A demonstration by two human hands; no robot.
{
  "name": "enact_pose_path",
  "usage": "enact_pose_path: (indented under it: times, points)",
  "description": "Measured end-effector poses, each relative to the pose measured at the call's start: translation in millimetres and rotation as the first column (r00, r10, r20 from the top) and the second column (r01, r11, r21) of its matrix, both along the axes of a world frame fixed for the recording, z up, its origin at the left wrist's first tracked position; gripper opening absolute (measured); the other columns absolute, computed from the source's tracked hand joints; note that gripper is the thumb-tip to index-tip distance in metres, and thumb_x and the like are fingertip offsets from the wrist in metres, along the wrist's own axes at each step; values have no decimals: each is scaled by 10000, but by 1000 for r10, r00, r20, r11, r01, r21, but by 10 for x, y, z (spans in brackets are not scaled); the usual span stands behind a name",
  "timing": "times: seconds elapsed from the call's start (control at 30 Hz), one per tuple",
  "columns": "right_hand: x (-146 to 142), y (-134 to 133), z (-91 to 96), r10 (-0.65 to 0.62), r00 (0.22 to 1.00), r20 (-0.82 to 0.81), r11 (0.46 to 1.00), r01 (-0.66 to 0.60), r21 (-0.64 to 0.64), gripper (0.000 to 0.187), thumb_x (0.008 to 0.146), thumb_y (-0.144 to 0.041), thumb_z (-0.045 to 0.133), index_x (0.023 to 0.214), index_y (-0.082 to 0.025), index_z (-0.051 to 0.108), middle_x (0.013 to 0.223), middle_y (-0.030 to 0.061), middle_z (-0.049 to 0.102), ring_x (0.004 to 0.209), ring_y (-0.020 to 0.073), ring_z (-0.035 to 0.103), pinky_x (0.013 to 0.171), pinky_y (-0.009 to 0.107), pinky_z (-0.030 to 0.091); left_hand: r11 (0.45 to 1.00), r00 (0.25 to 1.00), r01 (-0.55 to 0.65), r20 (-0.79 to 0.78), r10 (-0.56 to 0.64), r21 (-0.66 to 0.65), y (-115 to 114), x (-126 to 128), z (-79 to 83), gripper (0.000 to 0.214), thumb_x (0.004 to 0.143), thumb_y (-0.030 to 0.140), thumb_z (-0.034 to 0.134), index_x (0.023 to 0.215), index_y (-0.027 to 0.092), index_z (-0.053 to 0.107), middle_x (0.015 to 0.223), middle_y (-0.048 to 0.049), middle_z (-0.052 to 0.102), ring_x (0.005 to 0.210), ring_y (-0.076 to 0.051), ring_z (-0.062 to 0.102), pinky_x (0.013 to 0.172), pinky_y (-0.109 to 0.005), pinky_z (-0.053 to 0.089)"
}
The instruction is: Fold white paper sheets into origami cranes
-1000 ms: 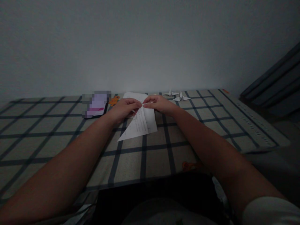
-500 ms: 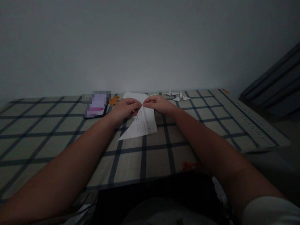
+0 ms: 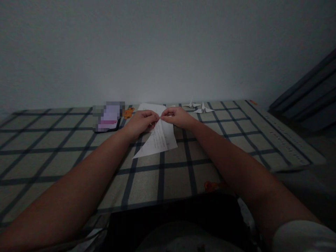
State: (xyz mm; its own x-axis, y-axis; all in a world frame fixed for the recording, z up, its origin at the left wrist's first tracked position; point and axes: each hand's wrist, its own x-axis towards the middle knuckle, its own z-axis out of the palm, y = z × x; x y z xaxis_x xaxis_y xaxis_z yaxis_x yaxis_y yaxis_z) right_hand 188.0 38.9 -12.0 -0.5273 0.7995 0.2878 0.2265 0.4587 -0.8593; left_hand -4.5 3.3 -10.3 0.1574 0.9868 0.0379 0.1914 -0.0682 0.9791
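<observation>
Both of my hands meet at the far middle of the table over a folded sheet of paper (image 3: 154, 140), white with printed lines. My left hand (image 3: 143, 122) pinches the paper's upper point between thumb and fingers. Right beside it, my right hand (image 3: 177, 116) grips the same point, its fingertips almost touching the left ones. Below the hands the paper spreads toward me, with a slanted left edge and a fold down its middle. Behind them lies another white sheet (image 3: 151, 106), partly covered by the hands; whether it joins the held paper I cannot tell.
Two folded paper cranes (image 3: 203, 109) stand to the right of my hands. A phone (image 3: 109, 117) and an orange bear-shaped item (image 3: 128, 113) lie to the left. The checked tablecloth (image 3: 181, 178) reaches back to the grey wall (image 3: 168, 52). Something orange (image 3: 212, 185) sits at the near edge.
The hands keep their pinch on the paper. Its lower right corner has shifted very slightly to the right and toward me.
</observation>
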Motion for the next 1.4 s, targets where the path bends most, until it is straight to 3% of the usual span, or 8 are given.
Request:
enact_pose_path:
  times: [0.13, 0.23, 0.5, 0.93, 1.1, 1.27, 1.4]
  points:
    - [2, 20, -15, -21, 998, 57, 992, 13, 124, 208, 763, -311, 628, 839, -128, 690, 870, 64, 698, 807, 152, 594, 779, 300, 456, 1000, 1000, 5, -7, -5, 21, 37, -11, -40, 188, 706, 341, 707, 706, 156, 675, 559, 22, 518, 474, -82, 448, 447, -199, 303]
    - [0, 29, -18, -23, 998, 63, 990, 14, 141, 213, 766, -310, 626, 841, -125, 697, 870, 68, 693, 816, 154, 591, 783, 300, 452, 1000, 1000, -2, -17, 3, 29, 50, -13, -62, 185, 706, 342, 701, 709, 159, 673, 555, 25, 512, 463, -82, 432, 436, -204, 278]
    - [19, -37, 51, -27, 999, -16, 985, 24, -170, 256, 751, -347, 685, 866, -117, 683, 769, 25, 650, 664, 105, 517, 640, 253, 408, 1000, 999, -25, 36, 25, -13, 24, -1, -28, 174, 666, 330, 701, 713, 171, 647, 575, 25, 538, 478, -90, 463, 450, -204, 322]
    - [16, -39, 32, -7, 998, -61, 982, -4, -187, 201, 739, -321, 695, 825, -142, 669, 790, 25, 670, 727, 120, 572, 703, 264, 452, 1000, 1000, 1, 10, -1, -6, 20, 3, -6, 190, 675, 347, 712, 713, 166, 672, 558, 14, 528, 476, -93, 451, 443, -205, 309]
    - [-3, -36, 30, -13, 1000, -10, 992, 11, -126, 193, 755, -302, 669, 827, -123, 672, 799, 40, 670, 753, 131, 586, 732, 276, 460, 1000, 1000, 0, -22, 0, 12, 21, -4, -23, 182, 687, 348, 704, 708, 170, 675, 554, 17, 518, 457, -91, 428, 428, -215, 269]
    - [-3, -8, -6, -15, 999, 45, 996, 11, 93, 212, 763, -300, 623, 835, -114, 694, 863, 69, 691, 811, 151, 597, 789, 292, 453, 1000, 1000, -12, -22, 13, 17, 46, -15, -61, 206, 694, 364, 712, 706, 161, 683, 537, 25, 500, 451, -87, 411, 432, -219, 260]
    - [-3, 9, -20, -57, 997, 61, 984, 45, 169, 242, 761, -304, 613, 867, -105, 704, 874, 79, 686, 800, 148, 568, 763, 285, 434, 1000, 1000, -19, -20, 19, 13, 47, -7, -49, 230, 700, 382, 709, 726, 155, 684, 537, 26, 502, 440, -83, 395, 423, -217, 240]
